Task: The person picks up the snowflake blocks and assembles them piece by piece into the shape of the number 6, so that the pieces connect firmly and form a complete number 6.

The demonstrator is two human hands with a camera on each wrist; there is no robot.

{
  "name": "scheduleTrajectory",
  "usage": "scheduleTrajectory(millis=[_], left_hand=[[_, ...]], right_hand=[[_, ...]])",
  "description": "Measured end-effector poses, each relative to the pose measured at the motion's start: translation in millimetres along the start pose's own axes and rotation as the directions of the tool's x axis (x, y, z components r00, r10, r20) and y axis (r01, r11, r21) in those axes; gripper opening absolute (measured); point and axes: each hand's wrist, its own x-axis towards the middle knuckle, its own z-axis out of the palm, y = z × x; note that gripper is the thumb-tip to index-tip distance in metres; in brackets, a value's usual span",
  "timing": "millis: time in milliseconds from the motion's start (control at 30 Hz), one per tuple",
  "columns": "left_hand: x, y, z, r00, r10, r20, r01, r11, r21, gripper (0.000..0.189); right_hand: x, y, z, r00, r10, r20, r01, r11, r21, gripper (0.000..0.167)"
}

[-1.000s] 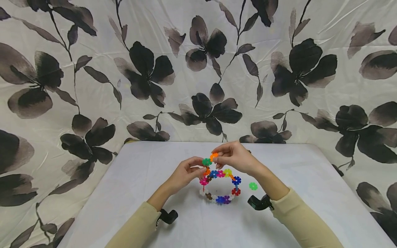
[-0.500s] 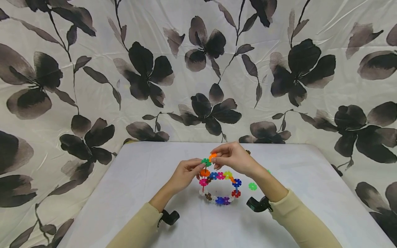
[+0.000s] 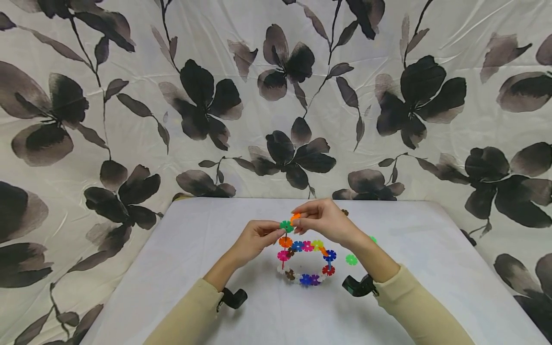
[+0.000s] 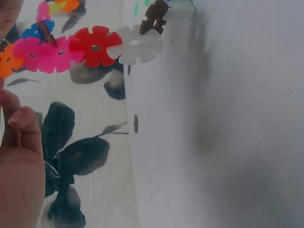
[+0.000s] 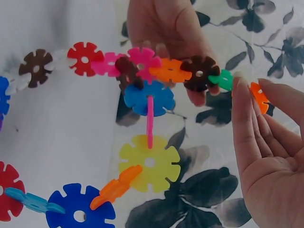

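In the head view my left hand [image 3: 256, 239] pinches the green flower-shaped interlocking disc [image 3: 286, 226] at the top of a joined chain. My right hand [image 3: 327, 221] pinches an orange disc [image 3: 295, 219] between thumb and fingers, right against the green one; whether their slots are engaged is hidden by the fingertips. Below the green disc, a brown disc [image 5: 199, 73] and another orange disc [image 5: 170, 70] link down to a closed ring of colourful discs, including yellow [image 5: 149, 163], dark blue [image 5: 80, 209] and red [image 5: 85, 59]. The ring hangs under both hands.
A loose light-green disc [image 3: 351, 259] lies on the white table [image 3: 172, 278] beside the right forearm. Another green disc [image 3: 373, 239] is partly hidden behind that forearm, and a brown one [image 3: 345, 212] lies farther back. A floral curtain [image 3: 284, 96] hangs behind the table.
My left thumb and fingers have shifted from beside the lower orange disc up to the green disc, uncovering the orange one. The ring sits slightly lower; my right hand keeps its pinch.
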Motion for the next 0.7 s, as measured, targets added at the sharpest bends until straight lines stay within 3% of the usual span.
scheduleTrajectory(millis=[367, 700], left_hand=[[1.0, 1.9, -1.9, 1.000, -0.014, -0.004, 0.014, 1.000, -0.009, 0.022], [0.9, 1.4, -4.9, 1.000, -0.002, -0.008, 0.001, 0.999, -0.046, 0.021]], right_hand=[[0.0, 3.3, 1.4, 1.000, -0.011, -0.027, 0.010, 1.000, -0.010, 0.027], [1.0, 8.4, 4.7, 0.998, 0.032, -0.045, -0.032, 0.999, 0.015, 0.027]])
